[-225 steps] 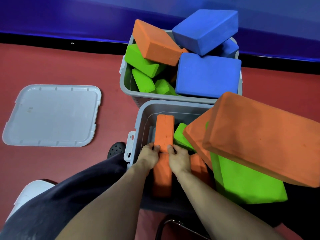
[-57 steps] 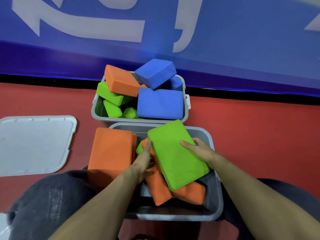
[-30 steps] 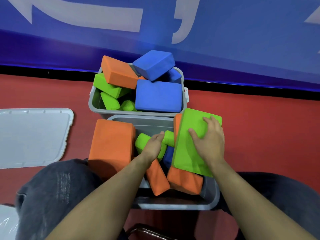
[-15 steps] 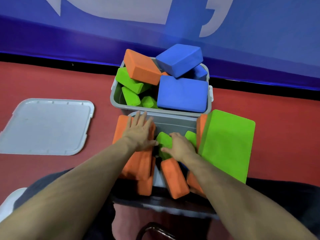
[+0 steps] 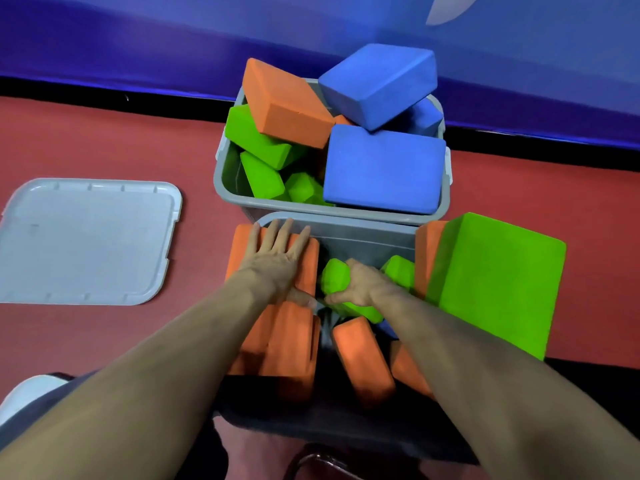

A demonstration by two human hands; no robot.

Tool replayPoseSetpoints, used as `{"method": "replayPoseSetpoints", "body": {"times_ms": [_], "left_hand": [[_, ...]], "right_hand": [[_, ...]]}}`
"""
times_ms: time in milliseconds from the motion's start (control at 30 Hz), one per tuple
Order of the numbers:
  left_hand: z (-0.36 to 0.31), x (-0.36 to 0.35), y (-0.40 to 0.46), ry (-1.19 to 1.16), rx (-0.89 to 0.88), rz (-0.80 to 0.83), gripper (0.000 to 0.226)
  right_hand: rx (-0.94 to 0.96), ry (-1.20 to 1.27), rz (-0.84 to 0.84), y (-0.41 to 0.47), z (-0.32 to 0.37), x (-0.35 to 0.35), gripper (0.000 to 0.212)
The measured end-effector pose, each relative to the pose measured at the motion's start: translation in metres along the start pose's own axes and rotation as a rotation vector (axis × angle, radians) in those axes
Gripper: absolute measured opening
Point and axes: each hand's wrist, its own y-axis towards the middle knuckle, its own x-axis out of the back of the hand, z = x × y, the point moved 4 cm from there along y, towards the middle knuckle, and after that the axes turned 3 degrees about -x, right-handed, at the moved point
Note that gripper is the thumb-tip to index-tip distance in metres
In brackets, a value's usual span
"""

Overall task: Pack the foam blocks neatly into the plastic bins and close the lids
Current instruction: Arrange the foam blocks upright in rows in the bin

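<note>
Inside the near bin [image 5: 363, 233], the right hand [image 5: 360, 284], fingers curled round a small green block [image 5: 337, 284], should seat it upright beside the orange blocks [image 5: 291, 327] that the flat, spread left hand [image 5: 277, 258] steadies.

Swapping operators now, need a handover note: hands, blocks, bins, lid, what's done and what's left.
Left hand: flat, pressing the orange blocks at the near bin's left wall.
Right hand: gripping a green block inside the near bin.
Big green block leans at the near bin's right side.
Far bin: blocks heaped loosely above the rim.
Lid: on the floor, left.
Done: some blocks stood upright in the near bin.
Left: tidy both bins, close lids.
</note>
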Motion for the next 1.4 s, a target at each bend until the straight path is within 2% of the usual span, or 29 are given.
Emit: {"method": "replayPoseSetpoints", "body": {"times_ms": [167,467,733,933,1167,1400], "left_hand": [[0.003,-0.001,-0.002,0.010,-0.016,-0.028,0.147],[0.003,0.001,-0.006,-0.016,-0.021,-0.045,0.144],[0.003,0.001,-0.006,-0.009,-0.024,-0.037,0.144],[0.004,0.003,-0.006,-0.031,-0.042,-0.021,0.143],[0.006,0.003,-0.005,-0.054,-0.045,-0.024,0.142],[0.005,0.007,-0.008,-0.072,-0.048,-0.058,0.143]], "right_hand": [[-0.013,-0.041,-0.090,0.000,-0.003,0.011,0.094],[-0.194,0.378,-0.257,-0.009,-0.010,0.030,0.082],[-0.314,0.575,-0.280,-0.006,-0.002,-0.006,0.078],[-0.278,0.675,-0.201,0.016,0.003,-0.026,0.056],[-0.239,0.723,-0.190,0.022,-0.003,-0.029,0.054],[-0.234,0.840,-0.220,-0.022,-0.017,-0.055,0.074]]}}
